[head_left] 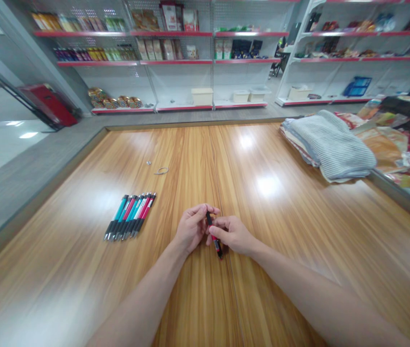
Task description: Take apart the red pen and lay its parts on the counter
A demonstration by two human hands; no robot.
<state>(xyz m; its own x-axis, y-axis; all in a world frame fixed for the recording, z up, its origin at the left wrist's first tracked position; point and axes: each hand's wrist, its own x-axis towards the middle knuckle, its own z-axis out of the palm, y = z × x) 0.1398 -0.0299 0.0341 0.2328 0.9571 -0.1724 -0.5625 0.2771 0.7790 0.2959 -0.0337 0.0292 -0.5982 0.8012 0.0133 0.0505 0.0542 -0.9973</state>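
Between my hands, just above the wooden table (pixel 197 299), is a red and black pen (pixel 216 243). My left hand (pixel 192 226) pinches its upper black end with thumb and fingers. My right hand (pixel 233 233) grips the red barrel, its thumb lying along the side. The pen slants, its lower black end pointing toward me. Some fingertips of both hands are hidden behind it. To the left, several pens (pixel 129 217) in teal, red and white with black grips lie side by side in a slanted row, tips toward me.
Beyond the pens lie a thin ring-shaped band (pixel 161 170) and a tiny shiny piece (pixel 149 163). Folded grey striped cloths (pixel 335 144) sit at the right edge, beside a heap of packaged goods (pixel 403 140). Stocked shelves (pixel 176 62) stand behind the table.
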